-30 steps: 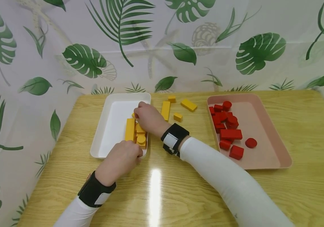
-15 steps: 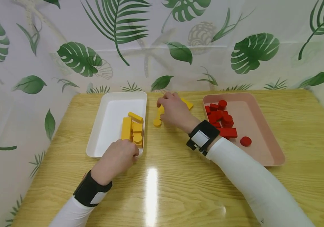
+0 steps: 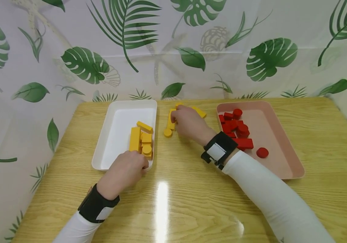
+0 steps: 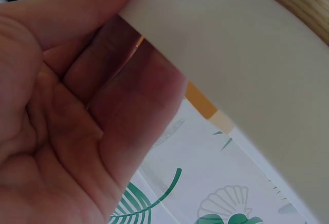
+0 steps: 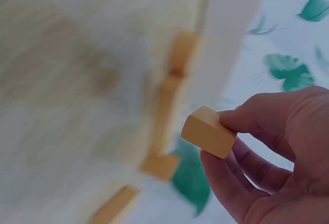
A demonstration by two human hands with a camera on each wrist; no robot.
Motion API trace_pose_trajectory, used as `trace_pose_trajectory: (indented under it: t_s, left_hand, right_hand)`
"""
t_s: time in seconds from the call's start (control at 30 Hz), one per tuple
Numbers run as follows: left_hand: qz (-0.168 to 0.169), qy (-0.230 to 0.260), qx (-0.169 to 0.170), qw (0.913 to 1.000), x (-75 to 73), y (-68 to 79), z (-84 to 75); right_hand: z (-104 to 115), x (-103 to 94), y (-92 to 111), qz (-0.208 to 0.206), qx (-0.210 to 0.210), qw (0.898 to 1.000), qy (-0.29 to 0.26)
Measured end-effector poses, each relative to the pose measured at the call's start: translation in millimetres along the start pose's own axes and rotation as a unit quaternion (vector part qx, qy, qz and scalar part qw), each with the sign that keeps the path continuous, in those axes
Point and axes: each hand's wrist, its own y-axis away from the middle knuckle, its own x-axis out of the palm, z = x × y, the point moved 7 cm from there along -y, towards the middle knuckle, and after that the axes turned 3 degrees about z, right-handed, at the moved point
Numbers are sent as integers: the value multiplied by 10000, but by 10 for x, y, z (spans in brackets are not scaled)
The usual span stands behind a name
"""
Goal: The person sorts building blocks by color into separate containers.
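Observation:
My left hand grips the near right rim of the white tray. In the left wrist view its thumb and fingers lie on either side of the tray wall. Several yellow blocks, with a tall one and a thin bar, sit inside along the right wall. Right of that tray, my right hand pinches a small yellow block between thumb and fingertips, as the right wrist view shows. By its fingers lie a yellow cylinder and a long yellow block.
A pink tray with several red blocks stands to the right. Behind the right hand another yellow block is partly hidden. A leaf-patterned cloth rises at the back edge of the wooden table.
My right hand has come out of the white tray, leaving a thin yellow bar there, and moved right to the loose yellow blocks, where it now pinches one. The left hand has kept its hold.

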Motion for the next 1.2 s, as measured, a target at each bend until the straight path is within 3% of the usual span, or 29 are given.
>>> trace_pose_trajectory:
  t_s: [0.13,0.3,0.6,0.77,0.97,1.07,1.2]
  left_hand:
    - [-59,-31,55,10000,-9,3,5]
    - [-196,5,175,9997,-17,-1,-10]
    - [-196,-120,207,9995,-19,-7,-4]
    - [-146,-206,147,9996,-23,2,23]
    - [-27,-263,18,9997,-13,-8,42]
    - [-10,-260,7,9997,-2,-9,43]
    - [-53,-201,62,9998,7,-6,28]
  right_hand:
    - [356,-138,-32,-288,-550,9979,-207]
    - [755,-120,-82,-367,-1181,9915,-405]
    - [970,128,-120,24,-1321,9910,-212]
    - [891,-14,-118,-174,-1174,9914,-544]
    - [553,-231,-165,-609,-693,9935,-674]
    - [340,-142,-218,-317,-346,9965,-695]
    - [86,146,-273,572,68,9958,-715]
